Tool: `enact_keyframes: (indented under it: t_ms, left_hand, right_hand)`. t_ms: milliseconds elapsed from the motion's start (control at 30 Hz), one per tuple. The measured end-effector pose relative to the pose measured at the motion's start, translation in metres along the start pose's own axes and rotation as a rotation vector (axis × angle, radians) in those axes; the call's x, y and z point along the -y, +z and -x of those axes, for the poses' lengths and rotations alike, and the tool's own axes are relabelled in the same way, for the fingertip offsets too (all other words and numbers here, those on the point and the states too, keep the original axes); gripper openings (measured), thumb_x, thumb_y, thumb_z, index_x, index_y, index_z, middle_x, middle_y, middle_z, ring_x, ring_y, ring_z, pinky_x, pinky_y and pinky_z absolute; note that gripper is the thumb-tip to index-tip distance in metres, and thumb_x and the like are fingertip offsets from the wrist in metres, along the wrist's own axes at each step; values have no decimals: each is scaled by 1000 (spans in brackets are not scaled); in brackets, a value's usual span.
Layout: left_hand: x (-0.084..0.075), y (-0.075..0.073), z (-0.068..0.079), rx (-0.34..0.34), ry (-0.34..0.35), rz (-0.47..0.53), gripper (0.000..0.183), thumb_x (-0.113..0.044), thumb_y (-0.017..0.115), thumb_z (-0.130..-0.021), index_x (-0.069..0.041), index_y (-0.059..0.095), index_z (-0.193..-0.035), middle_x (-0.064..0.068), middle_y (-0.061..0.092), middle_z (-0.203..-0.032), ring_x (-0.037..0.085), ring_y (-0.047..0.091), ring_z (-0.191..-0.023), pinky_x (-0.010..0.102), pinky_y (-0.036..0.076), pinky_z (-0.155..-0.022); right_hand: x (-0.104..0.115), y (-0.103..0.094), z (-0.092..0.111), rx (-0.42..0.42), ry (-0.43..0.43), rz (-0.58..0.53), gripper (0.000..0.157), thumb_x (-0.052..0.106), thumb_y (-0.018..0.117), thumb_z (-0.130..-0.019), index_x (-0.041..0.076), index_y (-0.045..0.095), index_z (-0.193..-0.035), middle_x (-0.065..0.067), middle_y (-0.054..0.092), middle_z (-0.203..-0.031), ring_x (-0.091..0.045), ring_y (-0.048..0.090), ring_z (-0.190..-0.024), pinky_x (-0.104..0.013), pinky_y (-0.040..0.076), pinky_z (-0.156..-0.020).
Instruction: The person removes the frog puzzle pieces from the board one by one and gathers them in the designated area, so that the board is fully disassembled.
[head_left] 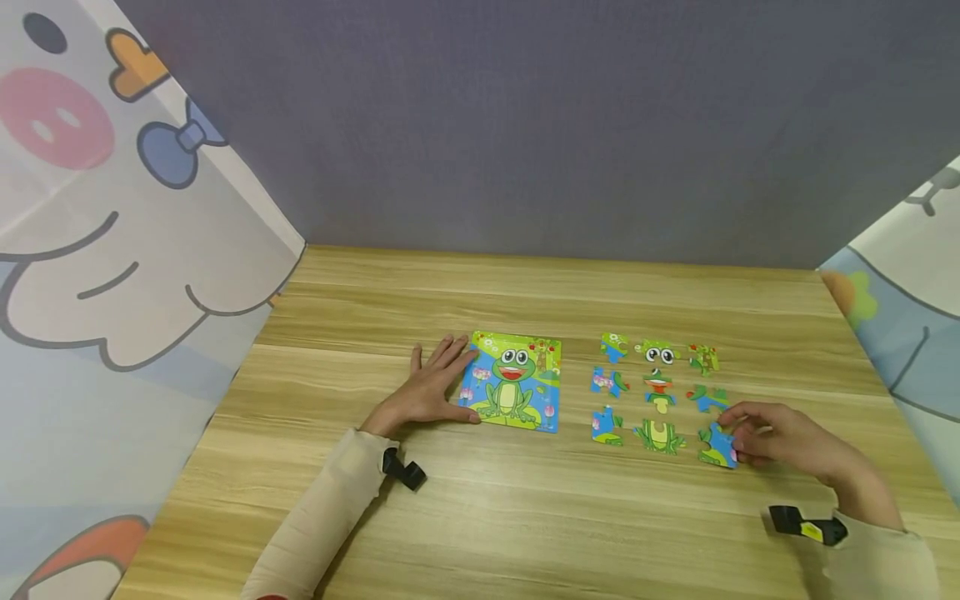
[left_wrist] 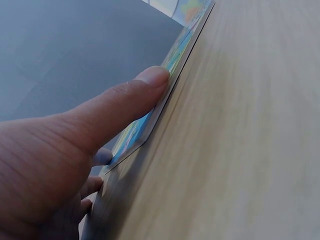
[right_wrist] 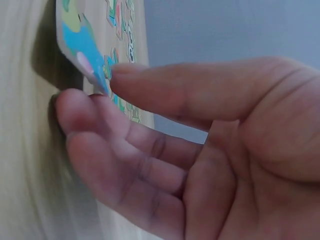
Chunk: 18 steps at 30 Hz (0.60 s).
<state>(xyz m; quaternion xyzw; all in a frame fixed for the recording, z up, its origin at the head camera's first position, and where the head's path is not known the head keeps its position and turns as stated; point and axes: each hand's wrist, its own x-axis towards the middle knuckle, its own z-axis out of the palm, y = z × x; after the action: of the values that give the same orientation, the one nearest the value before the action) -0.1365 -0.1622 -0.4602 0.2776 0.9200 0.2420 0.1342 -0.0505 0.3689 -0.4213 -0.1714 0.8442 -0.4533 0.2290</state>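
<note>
A square frog puzzle board (head_left: 510, 397) lies flat on the wooden table, left of the loose pieces. My left hand (head_left: 429, 392) rests at its left side, fingers spread, with the thumb (left_wrist: 152, 77) touching the board's near edge. At the right, my right hand (head_left: 791, 437) pinches a blue and green corner puzzle piece (head_left: 722, 448) by its right edge, between thumb and fingers. In the right wrist view this piece (right_wrist: 82, 45) is tilted, its held edge lifted off the table.
Several other loose frog pieces lie apart in rows between the board and my right hand, among them the eyes piece (head_left: 658, 353), the mouth piece (head_left: 659, 388) and the feet piece (head_left: 659, 437). A grey partition (head_left: 555, 133) stands behind the wooden table (head_left: 525, 517).
</note>
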Motion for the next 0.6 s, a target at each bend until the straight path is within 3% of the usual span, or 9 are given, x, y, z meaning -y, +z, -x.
enact_keyframes:
  t_ms: [200,400,600]
  left_hand:
    - [-1,-1,0,1,2,8,110,-53,83,-76,-18,23,-161,9,7,-171,35,-3,-159,74,-12,-116]
    - [-2,-1,0,4,-3,15,110,-54,83,-75,-18,23,-161,8,6,-172,34,-3,-159,73,-13,-116]
    - [-4,-3,1,3,-16,71,108,-52,83,-77,-18,24,-161,11,6,-171,35,-3,-159,72,-13,-117]
  right_hand:
    - [0,0,2,1,27,36,20,-5,55,-96,-16,55,-113,7,65,-86,0,64,-74,-26,58,-61]
    - [4,0,4,-74,98,180,20,0,59,-96,-10,60,-113,11,66,-90,6,59,-78,-24,54,-61]
    - [14,1,4,-172,187,283,24,8,61,-98,-4,62,-118,-5,68,-98,11,54,-80,-22,51,-63]
